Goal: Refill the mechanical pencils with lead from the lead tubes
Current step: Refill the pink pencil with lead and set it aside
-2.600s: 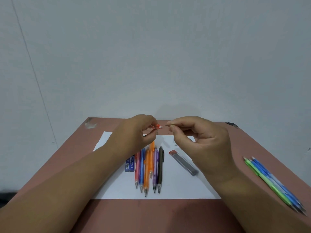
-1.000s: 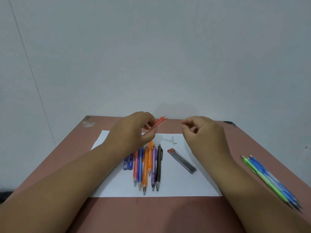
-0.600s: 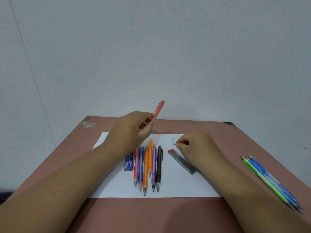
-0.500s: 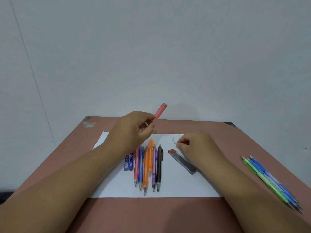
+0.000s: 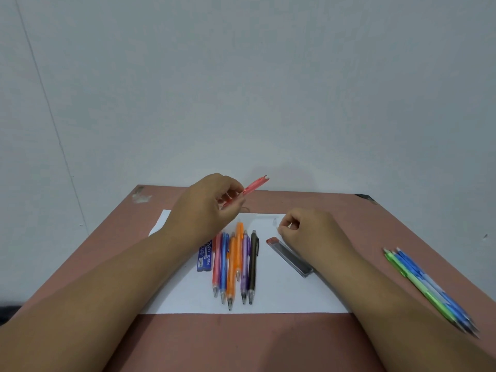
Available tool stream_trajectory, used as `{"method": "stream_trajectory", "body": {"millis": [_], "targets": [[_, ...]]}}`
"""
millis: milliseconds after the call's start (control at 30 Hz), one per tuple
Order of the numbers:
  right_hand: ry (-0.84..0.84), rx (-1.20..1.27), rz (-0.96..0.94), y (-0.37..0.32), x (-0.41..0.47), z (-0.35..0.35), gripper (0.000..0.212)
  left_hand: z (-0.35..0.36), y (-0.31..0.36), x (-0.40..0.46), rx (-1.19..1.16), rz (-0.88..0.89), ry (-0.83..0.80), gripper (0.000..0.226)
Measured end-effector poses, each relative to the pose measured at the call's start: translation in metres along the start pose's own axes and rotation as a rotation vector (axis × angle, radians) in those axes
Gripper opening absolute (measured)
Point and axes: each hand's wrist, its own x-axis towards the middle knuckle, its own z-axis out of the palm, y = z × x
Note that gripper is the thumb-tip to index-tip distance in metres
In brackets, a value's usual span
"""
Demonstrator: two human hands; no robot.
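Note:
My left hand (image 5: 212,208) is raised over the far part of the white paper (image 5: 281,299) and grips a red mechanical pencil (image 5: 255,185), whose back end points up and to the right. My right hand (image 5: 308,229) rests low on the paper with its fingertips pinched together next to a small clear cap (image 5: 274,220). Whether something tiny sits between those fingertips is too small to tell. A dark lead tube with a red cap (image 5: 290,256) lies just under my right hand. A blue lead tube (image 5: 205,255) lies by my left wrist.
Several pencils in red, blue, orange, purple and black (image 5: 236,267) lie side by side on the paper, tips toward me. Several green and blue pencils (image 5: 429,288) lie near the right edge of the brown table (image 5: 241,345). A grey wall stands right behind the table.
My hands have come apart. My right hand dropped from the pencil's end to the paper beside the dark lead tube. My left hand tilted the red pencil's back end upward.

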Motion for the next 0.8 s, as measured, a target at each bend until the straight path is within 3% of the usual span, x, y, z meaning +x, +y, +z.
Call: {"method": "stream_trajectory", "body": {"millis": [400,633,800], "targets": [[0.017,-0.054,0.006,-0.002,0.004,0.003,0.02,0.002,-0.002,0.0,0.018,0.003,-0.018,0.015],[0.238,0.391,-0.16,-0.009,-0.005,-0.012,0.014,0.002,-0.009,0.002,0.086,0.083,-0.017,0.016],[0.303,0.449,-0.262,-0.018,-0.011,-0.016,0.012,0.002,-0.012,0.002,0.102,0.098,-0.009,0.017]]}}
